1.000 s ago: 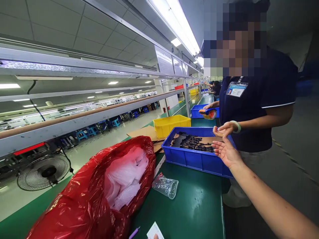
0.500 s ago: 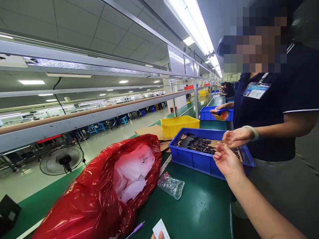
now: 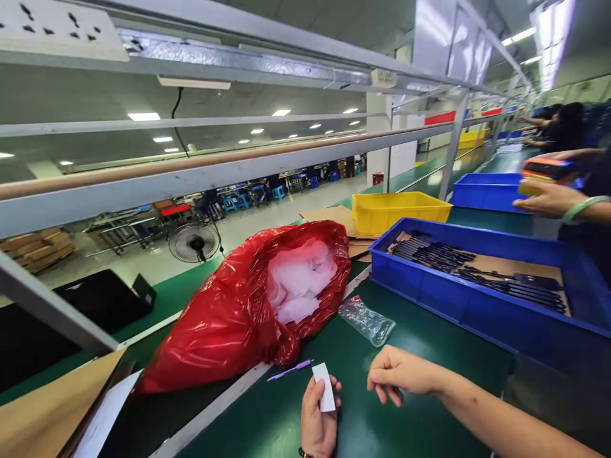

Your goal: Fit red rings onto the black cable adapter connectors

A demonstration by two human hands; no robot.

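Observation:
My left hand (image 3: 319,413) is closed on a small white card (image 3: 324,387), held upright between thumb and fingers low in the middle of the view. To its right, my right hand (image 3: 398,375) hovers over the green worktop (image 3: 363,423) with its fingers curled in; what they hold, if anything, is hidden. A purple pen (image 3: 290,370) lies just left of the card. Behind my hands is a crumpled clear plastic bag (image 3: 367,320). The big red plastic bag (image 3: 214,337) lies on its side, its mouth showing white translucent sheets (image 3: 300,280).
A blue bin (image 3: 439,305) at right holds several black parts (image 3: 429,251) on cardboard. Behind it stand a yellow bin (image 3: 401,213) and another blue bin (image 3: 487,192). A co-worker's hands (image 3: 548,198) hold an orange-and-black object (image 3: 548,170). Metal rails (image 3: 229,166) cross ahead; cardboard (image 3: 62,407) lies lower left.
My view has turned right and down. My right hand has come away from the co-worker's hand, back toward my left hand. The co-worker's hand now meets the orange-and-black object.

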